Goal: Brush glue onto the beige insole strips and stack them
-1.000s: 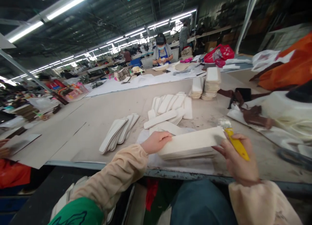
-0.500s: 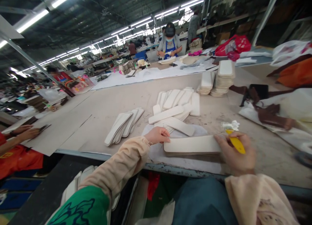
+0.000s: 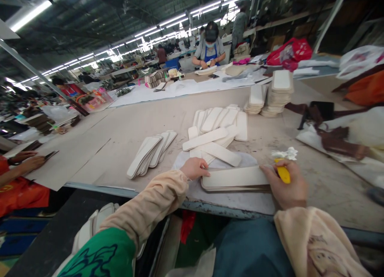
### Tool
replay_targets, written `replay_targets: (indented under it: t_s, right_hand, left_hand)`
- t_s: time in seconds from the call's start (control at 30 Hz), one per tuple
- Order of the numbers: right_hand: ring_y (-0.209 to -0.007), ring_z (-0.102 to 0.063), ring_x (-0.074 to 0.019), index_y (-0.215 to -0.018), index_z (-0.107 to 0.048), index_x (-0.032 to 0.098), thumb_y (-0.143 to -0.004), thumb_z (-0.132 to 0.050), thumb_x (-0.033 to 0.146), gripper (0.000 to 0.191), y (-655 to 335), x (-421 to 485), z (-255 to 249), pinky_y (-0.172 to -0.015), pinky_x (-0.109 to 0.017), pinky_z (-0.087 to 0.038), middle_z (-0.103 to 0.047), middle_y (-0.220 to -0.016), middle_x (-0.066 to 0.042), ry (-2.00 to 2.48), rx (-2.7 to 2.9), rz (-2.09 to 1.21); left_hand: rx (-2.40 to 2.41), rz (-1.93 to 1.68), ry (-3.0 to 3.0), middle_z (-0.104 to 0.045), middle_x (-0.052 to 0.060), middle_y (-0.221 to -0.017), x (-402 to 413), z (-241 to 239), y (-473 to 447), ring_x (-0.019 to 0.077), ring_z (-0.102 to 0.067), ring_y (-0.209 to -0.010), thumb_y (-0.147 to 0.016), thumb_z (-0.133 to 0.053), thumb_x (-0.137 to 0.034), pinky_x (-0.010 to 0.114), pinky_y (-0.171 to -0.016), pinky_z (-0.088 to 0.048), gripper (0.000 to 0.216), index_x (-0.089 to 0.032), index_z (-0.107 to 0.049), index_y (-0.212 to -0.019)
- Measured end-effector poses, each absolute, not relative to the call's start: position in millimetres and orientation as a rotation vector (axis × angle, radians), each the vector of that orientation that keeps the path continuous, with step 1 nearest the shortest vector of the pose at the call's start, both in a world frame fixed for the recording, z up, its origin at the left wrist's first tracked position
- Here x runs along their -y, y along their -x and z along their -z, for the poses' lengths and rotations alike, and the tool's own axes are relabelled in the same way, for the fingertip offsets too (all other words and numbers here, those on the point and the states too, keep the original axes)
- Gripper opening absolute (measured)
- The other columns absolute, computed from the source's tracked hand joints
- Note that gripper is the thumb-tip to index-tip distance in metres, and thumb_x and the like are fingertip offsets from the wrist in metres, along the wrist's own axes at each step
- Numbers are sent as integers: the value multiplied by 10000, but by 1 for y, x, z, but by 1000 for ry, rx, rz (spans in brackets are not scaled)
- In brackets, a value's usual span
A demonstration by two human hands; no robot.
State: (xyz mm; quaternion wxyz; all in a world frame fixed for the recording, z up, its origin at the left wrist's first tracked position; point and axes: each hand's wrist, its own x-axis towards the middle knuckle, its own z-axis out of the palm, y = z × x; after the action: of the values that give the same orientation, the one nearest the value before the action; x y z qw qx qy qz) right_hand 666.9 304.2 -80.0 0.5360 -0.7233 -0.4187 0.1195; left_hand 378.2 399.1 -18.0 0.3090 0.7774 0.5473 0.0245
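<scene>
My left hand (image 3: 195, 168) is closed, thumb and fingertips pinching the left top corner of a long white strip (image 3: 235, 176) with rounded corners. This strip lies flat on top of several similar pieces at the table's near edge. My right hand (image 3: 288, 186) is closed around a small yellow tool (image 3: 283, 172), whose working end is hidden. Its thumb and fingertips also touch the strip's right end. Just beyond the right hand is a white crumpled lump (image 3: 285, 153). Under the strips, a whitish sheet (image 3: 231, 201) covers part of the table.
A loose heap of white strips (image 3: 214, 121) lies ahead, and a fanned pile (image 3: 144, 155) to its left. Tall stacks (image 3: 279, 95) stand at the back right. At the left, a co-worker's hand (image 3: 34, 164) rests near a board. Another person (image 3: 210, 49) works across the table.
My right hand, with the yellow tool, has shifted slightly left along the strip's end. My left hand keeps its pinch at the other end. The view has tilted slightly.
</scene>
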Motion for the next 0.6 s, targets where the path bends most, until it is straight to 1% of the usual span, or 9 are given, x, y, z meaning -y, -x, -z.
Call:
replay_targets:
  t_s: [0.13, 0.27, 0.4, 0.47, 0.6]
  right_hand:
    - [-712, -594, -214, -919, -580, 230, -666, -703, 654, 509, -667, -306, 81, -716, -350, -461, -647, -820, -17, 1816, 1022, -241]
    - [-672, -573, -214, -911, -582, 241, -707, -654, 651, 463, -667, -308, 78, -655, -334, -424, -646, -822, -27, 1861, 1119, -150]
    - [-593, -533, -201, -906, -574, 244, -763, -569, 657, 437, -666, -309, 74, -583, -316, -376, -621, -757, -25, 1917, 1198, -130]
    - [-585, -529, -201, -920, -572, 240, -786, -544, 630, 414, -665, -310, 74, -574, -311, -365, -615, -737, -23, 1957, 1227, -127]
    - [-614, -551, -209, -951, -567, 233, -816, -552, 557, 351, -665, -311, 77, -582, -307, -370, -616, -727, -28, 1996, 1294, -118]
  left_hand:
    - [-1437, -45, -2083, -694, -10, -735, -398, 18, -378, 169, -615, -713, -666, -769, -397, 251, -643, -427, 300, -215, -755, -904]
    - [-1423, -45, -2130, -700, -12, -735, -396, 18, -377, 176, -617, -728, -684, -746, -396, 254, -653, -427, 264, -229, -763, -889]
    - [-1434, -43, -2173, -697, -13, -744, -395, 18, -378, 176, -616, -732, -698, -729, -383, 253, -648, -425, 221, -235, -757, -859]
    - [-1428, -36, -2200, -697, -5, -775, -395, 17, -379, 177, -620, -748, -705, -724, -369, 256, -661, -430, 209, -231, -752, -860]
    - [-1406, -44, -2252, -690, 13, -836, -394, 18, -379, 181, -626, -782, -719, -715, -346, 263, -698, -449, 178, -226, -741, -849]
